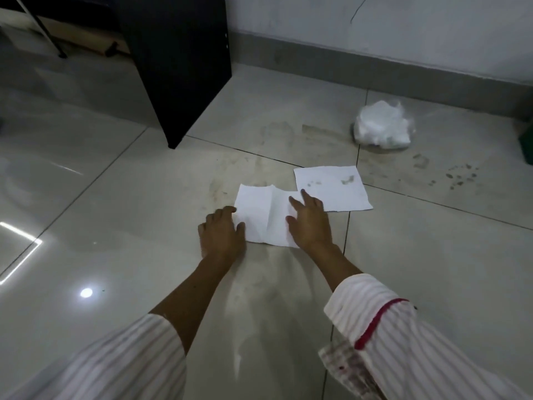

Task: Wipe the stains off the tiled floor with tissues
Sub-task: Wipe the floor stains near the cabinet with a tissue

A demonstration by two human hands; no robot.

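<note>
Nearby, a plastic bag (383, 125) holds white tissues (375, 122).

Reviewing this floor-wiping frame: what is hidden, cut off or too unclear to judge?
- Floor under the near tissue: covered by the tissue and both hands, left hand, right hand.
- Plastic bag: contents blurred.
- Green object: cut off by the right edge.
- Black desk: top cut off by the upper edge.
- Far tissue: underside unseen.

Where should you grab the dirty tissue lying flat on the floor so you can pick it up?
Probably the stained tissue by its near right corner, pinched from above: it lies flat, that corner is bare, and the right hand is already beside it. The left hand rests on the clean tissue.
</note>
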